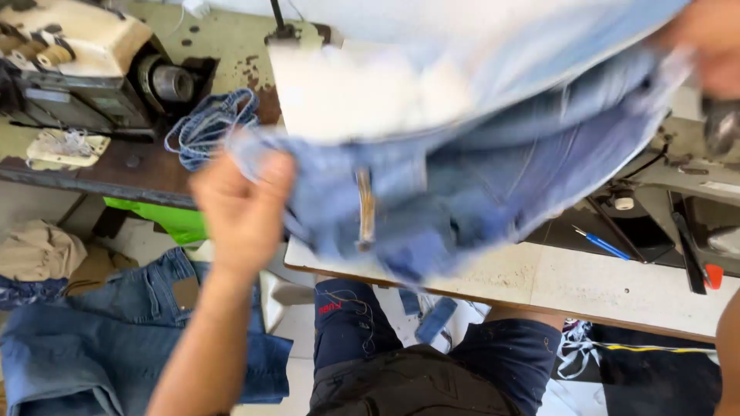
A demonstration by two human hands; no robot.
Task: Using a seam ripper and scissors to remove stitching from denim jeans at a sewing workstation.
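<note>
A pair of light blue jeans [493, 177] hangs stretched in the air above the work table [586, 289], blurred by motion. My left hand [243, 204] grips its waistband end at the left, near the open zip fly [365, 208]. My right hand [705, 42] holds the other end at the top right corner, only partly in view. The white inner lining [362, 92] of the garment faces up.
A sewing machine [73, 65] stands on the dark bench at the back left, with a coil of denim strips [208, 123] beside it. More jeans [100, 339] lie on the floor at the left. A blue pen [601, 244] and a second machine's base [694, 169] sit at the right.
</note>
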